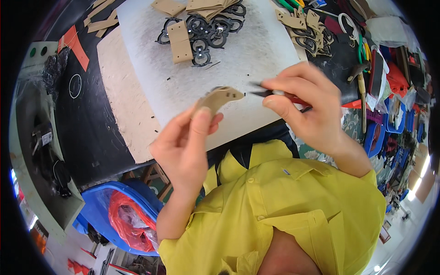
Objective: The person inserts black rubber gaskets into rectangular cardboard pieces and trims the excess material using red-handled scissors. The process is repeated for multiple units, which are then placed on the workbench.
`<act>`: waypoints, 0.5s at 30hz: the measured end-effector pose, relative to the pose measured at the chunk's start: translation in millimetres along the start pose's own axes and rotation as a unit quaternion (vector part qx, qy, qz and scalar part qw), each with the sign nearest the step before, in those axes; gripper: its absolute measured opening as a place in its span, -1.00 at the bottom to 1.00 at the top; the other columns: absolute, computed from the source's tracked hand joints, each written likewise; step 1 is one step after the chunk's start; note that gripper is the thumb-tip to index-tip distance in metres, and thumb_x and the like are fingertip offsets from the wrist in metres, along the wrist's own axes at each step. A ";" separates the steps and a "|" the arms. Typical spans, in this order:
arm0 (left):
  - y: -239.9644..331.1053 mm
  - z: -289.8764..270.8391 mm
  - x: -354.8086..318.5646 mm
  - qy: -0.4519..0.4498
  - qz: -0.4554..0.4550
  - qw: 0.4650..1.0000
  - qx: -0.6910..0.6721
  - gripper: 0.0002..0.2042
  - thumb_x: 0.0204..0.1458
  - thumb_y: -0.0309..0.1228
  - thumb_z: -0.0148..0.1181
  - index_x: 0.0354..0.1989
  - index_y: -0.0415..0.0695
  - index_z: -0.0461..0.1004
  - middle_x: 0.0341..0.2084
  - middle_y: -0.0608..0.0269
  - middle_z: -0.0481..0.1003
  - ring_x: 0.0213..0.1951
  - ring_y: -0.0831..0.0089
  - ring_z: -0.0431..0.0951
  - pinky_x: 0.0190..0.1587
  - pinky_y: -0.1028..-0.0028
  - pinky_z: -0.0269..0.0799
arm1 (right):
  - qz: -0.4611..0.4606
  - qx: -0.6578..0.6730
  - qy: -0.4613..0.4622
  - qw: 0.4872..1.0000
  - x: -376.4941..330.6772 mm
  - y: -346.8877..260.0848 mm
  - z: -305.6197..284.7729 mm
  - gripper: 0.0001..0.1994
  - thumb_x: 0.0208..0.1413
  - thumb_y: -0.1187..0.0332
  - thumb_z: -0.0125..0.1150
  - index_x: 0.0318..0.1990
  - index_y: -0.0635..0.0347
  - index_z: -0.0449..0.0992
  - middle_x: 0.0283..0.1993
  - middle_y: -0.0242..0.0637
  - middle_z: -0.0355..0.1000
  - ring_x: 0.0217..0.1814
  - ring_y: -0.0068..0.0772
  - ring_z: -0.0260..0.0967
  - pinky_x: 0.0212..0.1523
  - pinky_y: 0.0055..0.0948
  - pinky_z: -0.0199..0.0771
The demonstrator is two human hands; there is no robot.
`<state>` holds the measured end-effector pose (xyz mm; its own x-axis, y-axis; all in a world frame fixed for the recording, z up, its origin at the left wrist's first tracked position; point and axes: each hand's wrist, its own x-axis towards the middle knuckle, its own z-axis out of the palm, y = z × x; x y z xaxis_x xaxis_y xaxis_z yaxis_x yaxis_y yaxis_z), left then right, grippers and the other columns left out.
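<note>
In my left hand [185,137] a curved tan leather piece [219,98] is pinched between thumb and fingers, with small dark spots along its free end. My right hand [305,98] is closed round a small pair of pliers [260,90] with dark jaws and red handles. The jaws are a little apart and slightly blurred; they point at the leather end without touching it. Beyond both hands lies a pile of black curved strap parts [215,34] with metal buckles. A tan rectangular piece [180,42] rests on it.
A pale worn board [151,68] covers part of the black table, with tiny dark scraps on it. More tan pieces with black parts [307,32] lie at the far right. A hammer [361,75] sits right, a blue bin [110,192] holding red plastic lower left.
</note>
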<state>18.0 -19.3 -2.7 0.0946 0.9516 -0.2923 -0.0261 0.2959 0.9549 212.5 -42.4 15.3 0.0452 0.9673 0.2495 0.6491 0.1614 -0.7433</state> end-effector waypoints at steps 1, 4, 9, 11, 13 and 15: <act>-0.3 -0.7 2.4 -0.004 -0.025 0.999 -0.044 -0.79 0.08 -0.52 0.09 -0.18 -0.43 0.45 -0.37 0.05 0.53 -0.34 0.36 0.58 -0.27 0.54 0.52 | -0.069 -0.030 0.010 0.997 -0.9 -2.6 2.9 -0.84 -0.17 0.43 0.34 -0.36 0.19 0.56 -0.48 -0.28 0.41 -0.62 -0.50 0.31 -0.64 -0.62 0.32; -1.0 -1.7 4.4 -0.043 -0.082 0.984 -0.153 -0.75 0.11 -0.43 0.06 -0.15 -0.40 0.44 -0.30 0.02 0.51 -0.31 0.37 0.57 -0.24 0.49 0.56 | -0.254 -0.085 0.061 0.961 -6.0 1.8 22.0 -0.77 -0.28 0.43 0.36 -0.38 0.24 0.55 -0.46 -0.33 0.42 -0.60 -0.50 0.33 -0.68 -0.59 0.31; -0.4 -0.3 -0.5 -0.059 -0.107 0.974 -0.189 -0.74 0.12 -0.42 0.06 -0.13 -0.38 0.43 -0.33 0.06 0.52 -0.34 0.42 0.57 -0.24 0.51 0.57 | -0.278 -0.071 0.055 0.956 -6.7 7.4 30.3 -0.72 -0.34 0.39 0.41 -0.36 0.21 0.56 -0.48 -0.31 0.39 -0.64 -0.50 0.31 -0.71 -0.63 0.25; -0.2 0.6 -2.1 -0.066 -0.115 0.970 -0.206 -0.74 0.12 -0.41 0.06 -0.14 -0.38 0.44 -0.33 0.06 0.52 -0.34 0.43 0.57 -0.24 0.51 0.57 | -0.282 -0.078 0.051 0.955 -7.3 9.2 28.5 -0.69 -0.35 0.37 0.44 -0.35 0.20 0.56 -0.48 -0.30 0.38 -0.65 -0.51 0.29 -0.72 -0.65 0.23; 0.7 1.9 -3.0 -0.066 -0.124 0.968 -0.209 -0.74 0.12 -0.41 0.06 -0.15 -0.38 0.44 -0.34 0.05 0.52 -0.34 0.43 0.57 -0.23 0.51 0.57 | -0.278 -0.079 0.044 0.956 -7.6 9.5 25.9 -0.69 -0.35 0.37 0.44 -0.34 0.20 0.56 -0.48 -0.30 0.38 -0.65 -0.50 0.29 -0.71 -0.63 0.23; 1.9 2.0 -2.5 -0.070 -0.135 0.965 -0.212 -0.74 0.11 -0.41 0.07 -0.15 -0.38 0.44 -0.34 0.05 0.52 -0.34 0.42 0.57 -0.23 0.51 0.56 | -0.270 -0.066 0.036 0.960 -6.1 8.2 22.4 -0.69 -0.35 0.37 0.44 -0.34 0.20 0.56 -0.48 -0.31 0.38 -0.65 -0.49 0.30 -0.71 -0.62 0.23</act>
<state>19.7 -21.3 0.0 0.2882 0.8229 -0.4897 -0.3832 0.5678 0.7285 200.5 -42.6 -6.3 -0.2755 0.7335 0.6214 0.6829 0.6043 -0.4105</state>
